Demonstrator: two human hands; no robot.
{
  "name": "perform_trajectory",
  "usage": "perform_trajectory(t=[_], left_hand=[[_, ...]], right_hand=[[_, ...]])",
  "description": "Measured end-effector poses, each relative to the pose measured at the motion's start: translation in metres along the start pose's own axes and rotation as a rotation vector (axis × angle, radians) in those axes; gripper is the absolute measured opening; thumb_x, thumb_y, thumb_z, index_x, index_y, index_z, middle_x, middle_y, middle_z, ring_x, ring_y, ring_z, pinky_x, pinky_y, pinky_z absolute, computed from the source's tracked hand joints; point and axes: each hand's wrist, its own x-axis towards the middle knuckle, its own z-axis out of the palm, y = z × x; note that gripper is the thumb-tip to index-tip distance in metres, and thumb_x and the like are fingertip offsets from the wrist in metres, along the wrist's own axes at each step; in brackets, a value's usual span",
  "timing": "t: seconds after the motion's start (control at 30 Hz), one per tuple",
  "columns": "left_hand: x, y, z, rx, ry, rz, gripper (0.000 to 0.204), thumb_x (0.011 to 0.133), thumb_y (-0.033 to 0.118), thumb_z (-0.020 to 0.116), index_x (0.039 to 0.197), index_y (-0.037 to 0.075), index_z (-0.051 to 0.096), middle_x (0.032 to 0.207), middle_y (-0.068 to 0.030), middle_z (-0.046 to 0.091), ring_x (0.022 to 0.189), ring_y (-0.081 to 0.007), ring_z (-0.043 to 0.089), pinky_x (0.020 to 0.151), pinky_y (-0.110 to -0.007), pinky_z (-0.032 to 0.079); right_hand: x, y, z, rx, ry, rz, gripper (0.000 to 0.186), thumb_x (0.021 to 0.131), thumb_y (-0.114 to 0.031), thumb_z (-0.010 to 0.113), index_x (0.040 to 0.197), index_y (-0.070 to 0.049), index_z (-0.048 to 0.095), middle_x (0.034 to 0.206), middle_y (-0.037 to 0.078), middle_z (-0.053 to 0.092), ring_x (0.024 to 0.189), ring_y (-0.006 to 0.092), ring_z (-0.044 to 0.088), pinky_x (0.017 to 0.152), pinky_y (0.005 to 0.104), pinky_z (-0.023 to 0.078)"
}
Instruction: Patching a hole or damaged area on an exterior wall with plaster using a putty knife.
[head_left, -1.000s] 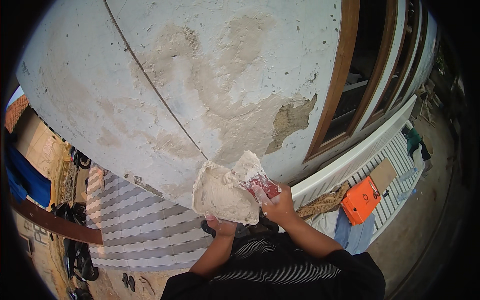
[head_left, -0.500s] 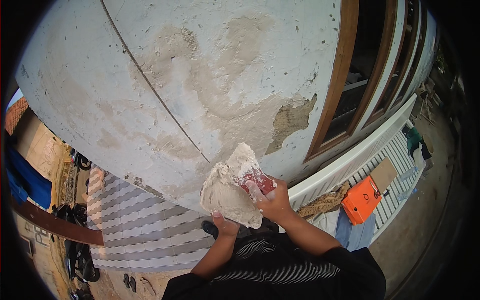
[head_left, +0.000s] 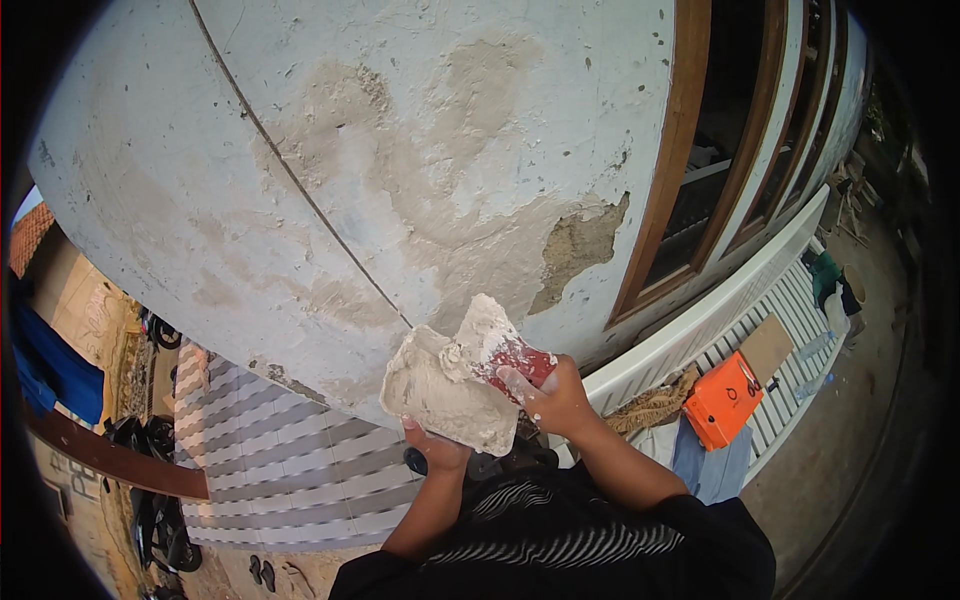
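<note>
My left hand (head_left: 437, 443) grips the lower edge of a flat board (head_left: 450, 405) heaped with pale beige putty. In my right hand (head_left: 557, 400) is a red-handled scraper (head_left: 525, 367), its blade thickly coated with the same putty and lying at the board's upper right. The blade and the putty heap touch; where one ends is hard to tell. Beyond both tools rises a whitish wall (head_left: 180, 140) with rough beige patches, one flaked area (head_left: 582, 250) exposing grey-brown render, and a thin dark line running diagonally down it.
Brown-framed windows (head_left: 690, 160) are at right, above a white slatted bench (head_left: 720, 295) holding an orange box (head_left: 722, 400), cloth and cardboard. Striped tiled floor (head_left: 280, 450) lies left, with sandals (head_left: 262, 572), motorbikes (head_left: 160, 520), a brown beam (head_left: 120, 460) and blue tarpaulin (head_left: 55, 360).
The board shifted rightward and tilted, then came back left. The scraper rose with my right hand and has since dropped slightly, staying against the putty. My grips look the same.
</note>
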Motion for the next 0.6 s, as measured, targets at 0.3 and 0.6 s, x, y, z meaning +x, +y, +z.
perform_trajectory(t=[0.3, 0.6], left_hand=[[0.004, -0.003, -0.005, 0.013, 0.065, 0.016, 0.080, 0.087, 0.063, 0.036, 0.145, 0.010, 0.024, 0.145, -0.0140, 0.034, 0.130, -0.0341, 0.039, 0.106, -0.048, 0.035], [0.006, 0.003, -0.004, 0.059, 0.022, -0.113, 0.069, 0.093, 0.058, 0.030, 0.139, 0.008, 0.034, 0.138, -0.0136, 0.043, 0.124, -0.0306, 0.045, 0.102, -0.045, 0.038]], right_hand=[[-0.011, 0.021, -0.013, 0.232, 0.020, 0.160, 0.018, 0.089, -0.011, 0.064, 0.099, 0.004, 0.066, 0.091, 0.010, 0.070, 0.082, 0.0076, 0.059, 0.074, 0.0269, 0.048], [0.000, 0.001, -0.025, -0.270, -0.369, -0.238, 0.024, 0.076, -0.009, 0.068, 0.094, 0.006, 0.065, 0.092, 0.022, 0.065, 0.088, 0.0382, 0.060, 0.083, 0.0397, 0.048]])
